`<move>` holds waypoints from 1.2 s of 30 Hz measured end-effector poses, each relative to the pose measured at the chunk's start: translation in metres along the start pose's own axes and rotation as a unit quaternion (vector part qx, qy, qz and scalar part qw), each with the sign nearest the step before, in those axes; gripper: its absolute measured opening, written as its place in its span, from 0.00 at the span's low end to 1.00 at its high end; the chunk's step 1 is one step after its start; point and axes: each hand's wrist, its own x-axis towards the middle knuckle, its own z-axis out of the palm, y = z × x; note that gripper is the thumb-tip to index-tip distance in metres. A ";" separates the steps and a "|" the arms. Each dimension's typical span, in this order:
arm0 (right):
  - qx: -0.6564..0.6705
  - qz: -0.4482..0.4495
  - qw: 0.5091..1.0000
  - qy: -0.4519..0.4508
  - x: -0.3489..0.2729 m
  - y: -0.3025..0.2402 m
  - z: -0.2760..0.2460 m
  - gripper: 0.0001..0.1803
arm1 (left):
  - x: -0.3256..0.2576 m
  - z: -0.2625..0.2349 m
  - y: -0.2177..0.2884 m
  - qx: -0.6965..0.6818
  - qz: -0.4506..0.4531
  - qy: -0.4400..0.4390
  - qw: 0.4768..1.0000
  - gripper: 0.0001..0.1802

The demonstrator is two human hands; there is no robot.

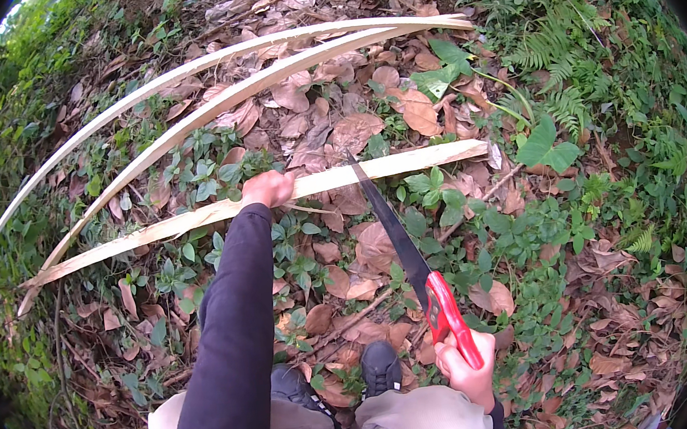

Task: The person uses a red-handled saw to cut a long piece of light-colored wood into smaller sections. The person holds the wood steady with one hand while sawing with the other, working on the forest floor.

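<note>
Both fists closed, L hand (268, 189) fingers on wood strip (356, 175), R hand (469, 369) w/ saw (417, 274)

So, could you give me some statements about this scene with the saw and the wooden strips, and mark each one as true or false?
1. The left hand grips the nearest strip. True.
2. The right hand holds a saw with a blue handle. False: the handle is red.
3. The saw tip meets the nearest strip. True.
4. Two more strips lie beyond it on the ground. True.
5. The ground is bare concrete. False: it is covered with dry leaves and green plants.
6. The saw lies on the ground, away from both hands. False: the right hand holds it by the handle.
</note>
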 end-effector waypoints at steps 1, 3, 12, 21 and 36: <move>-0.007 -0.021 1.000 0.003 0.004 0.002 0.003 0.12 | 0.002 0.001 -0.001 0.004 -0.001 -0.004 1.000 0.35; -0.019 -0.066 0.997 0.021 0.021 0.009 0.019 0.12 | 0.008 -0.002 -0.002 -0.002 0.012 -0.006 1.000 0.35; -0.031 -0.054 0.998 0.014 0.005 0.002 0.007 0.11 | 0.009 0.007 -0.001 0.018 0.020 -0.002 1.000 0.36; 0.022 0.013 1.000 0.003 -0.005 -0.018 -0.003 0.11 | 0.004 0.000 0.005 0.017 0.008 0.002 1.000 0.37; -0.036 -0.015 0.999 0.004 0.026 -0.001 0.023 0.11 | 0.003 0.004 -0.008 0.017 0.018 -0.021 0.999 0.37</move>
